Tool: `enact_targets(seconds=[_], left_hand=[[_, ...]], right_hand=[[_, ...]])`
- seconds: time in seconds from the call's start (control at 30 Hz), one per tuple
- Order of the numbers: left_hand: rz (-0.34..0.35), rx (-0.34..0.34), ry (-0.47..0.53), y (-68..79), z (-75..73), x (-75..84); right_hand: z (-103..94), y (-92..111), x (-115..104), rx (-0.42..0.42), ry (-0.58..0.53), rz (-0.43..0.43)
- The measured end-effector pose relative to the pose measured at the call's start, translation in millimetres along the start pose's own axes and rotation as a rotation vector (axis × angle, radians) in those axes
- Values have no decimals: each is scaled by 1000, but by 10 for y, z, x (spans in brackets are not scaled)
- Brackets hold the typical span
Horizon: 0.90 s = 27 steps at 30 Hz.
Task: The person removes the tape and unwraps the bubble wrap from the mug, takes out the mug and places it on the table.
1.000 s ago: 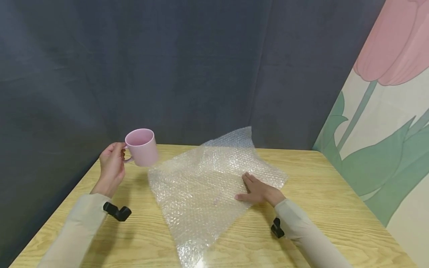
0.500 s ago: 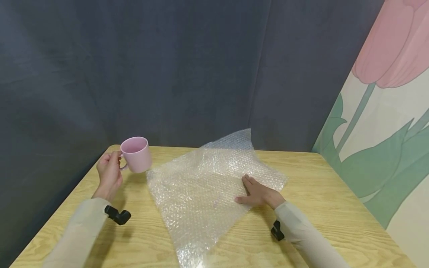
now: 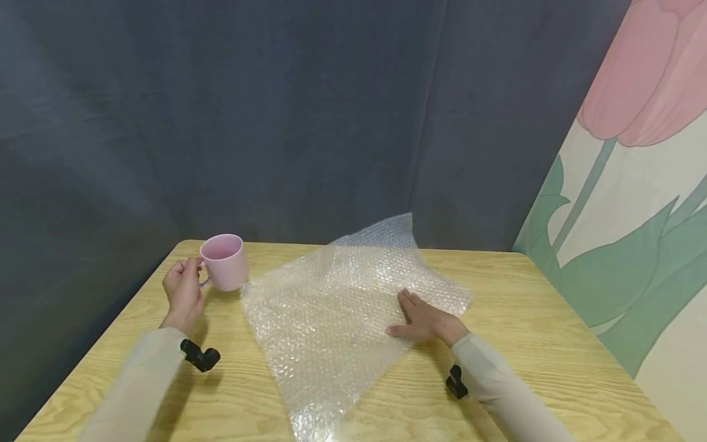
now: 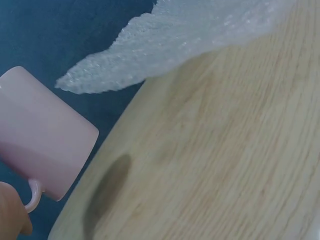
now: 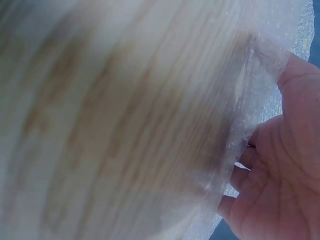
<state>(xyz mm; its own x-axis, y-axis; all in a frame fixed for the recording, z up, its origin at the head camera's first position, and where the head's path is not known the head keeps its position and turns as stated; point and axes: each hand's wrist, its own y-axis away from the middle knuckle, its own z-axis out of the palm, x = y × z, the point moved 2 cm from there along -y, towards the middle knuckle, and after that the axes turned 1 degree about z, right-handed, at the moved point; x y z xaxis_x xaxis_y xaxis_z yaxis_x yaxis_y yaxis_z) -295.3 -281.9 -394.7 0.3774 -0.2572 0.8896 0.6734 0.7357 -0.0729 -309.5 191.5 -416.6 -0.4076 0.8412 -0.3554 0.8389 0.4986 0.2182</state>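
A pink mug (image 3: 227,270) is held upright by its handle in my left hand (image 3: 183,293), at the far left of the table. In the left wrist view the mug (image 4: 42,135) hangs a little above the tabletop, its shadow apart from its base. A sheet of clear bubble wrap (image 3: 326,331) is spread across the middle, its far corner standing up. My right hand (image 3: 424,320) rests on the sheet's right part, fingers spread and fairly straight. From the right wrist its palm (image 5: 285,170) shows, with the fingertips partly hidden by the wrap.
The wooden table (image 3: 530,344) extends to both sides of the sheet. A dark curtain (image 3: 287,123) hangs behind the far edge. To the right is a wall with a painted tulip (image 3: 635,80). Each sleeve carries a small black camera mount (image 3: 200,356).
My left hand has lowered the mug toward the table and shifted it slightly left. The right hand has stayed in place on the bubble wrap.
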Motion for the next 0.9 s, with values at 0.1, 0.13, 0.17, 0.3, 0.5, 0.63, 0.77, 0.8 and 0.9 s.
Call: enact_targets(seconds=[0.1, 0.13, 0.17, 0.3, 0.5, 0.63, 0.77, 0.8, 0.9], left_hand=[[-8, 17, -34, -10, -16, -51], [-12, 22, -46, -13, -23, -67], [-15, 29, -57, -16, -31, -83], [-22, 42, -66, -42, -46, -140], [-24, 35, -83, -78, -54, -196], [-21, 43, -101, -82, -63, -220], [-28, 50, -123, -84, -80, -247], [-29, 49, -122, -87, -82, -254], [-24, 48, -116, -100, -82, -285]], right_hand=[[-2, 0, -20, 1, -3, 9], [-3, 1, -29, 0, -5, 13], [-2, 2, -38, -1, -6, 15], [1, 5, -59, -8, -2, 29], [-14, -9, -54, -7, 13, 42], [-18, -7, -60, -11, 10, 41], [-25, 5, -73, -13, -7, 38], [-24, 8, -74, -12, -10, 39], [-19, 10, -60, -11, -9, 45]])
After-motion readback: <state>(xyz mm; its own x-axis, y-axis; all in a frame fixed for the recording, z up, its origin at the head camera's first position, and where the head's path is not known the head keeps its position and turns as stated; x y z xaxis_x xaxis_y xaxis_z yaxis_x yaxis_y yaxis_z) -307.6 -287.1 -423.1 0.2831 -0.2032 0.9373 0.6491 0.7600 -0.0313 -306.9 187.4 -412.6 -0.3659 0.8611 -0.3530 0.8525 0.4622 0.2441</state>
